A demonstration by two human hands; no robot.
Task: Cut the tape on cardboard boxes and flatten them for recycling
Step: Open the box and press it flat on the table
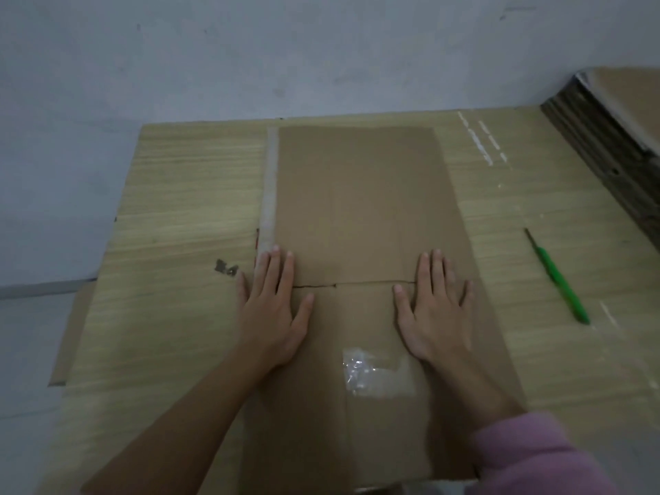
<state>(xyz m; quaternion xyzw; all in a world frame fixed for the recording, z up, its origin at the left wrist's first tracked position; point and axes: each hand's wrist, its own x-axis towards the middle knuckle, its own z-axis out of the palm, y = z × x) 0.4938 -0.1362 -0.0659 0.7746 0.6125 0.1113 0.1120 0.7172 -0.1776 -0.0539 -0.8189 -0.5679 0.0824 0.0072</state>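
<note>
Head view: flattened brown cardboard box (360, 209) lay centred on a pale wood-grain sheet (171, 216) covering the floor, long axis running near to far. Left hand (273, 305) pressed flat on the box's left edge, fingers straight and spread, tips touching a strip of greyish tape (268, 194) along that edge. Right hand (434, 305) pressed flat on the right part of the box, fingers also straight and spread; pink sleeve (532, 459) at near right. Both hands sat across a flap seam. Crinkled clear tape patch (375, 376) stuck on the box nearer the person, between the forearms. Green-handled cutter (560, 280) lay on the sheet right of the box, apart from it. Stack of flattened cardboard (614, 130) at far right.
</note>
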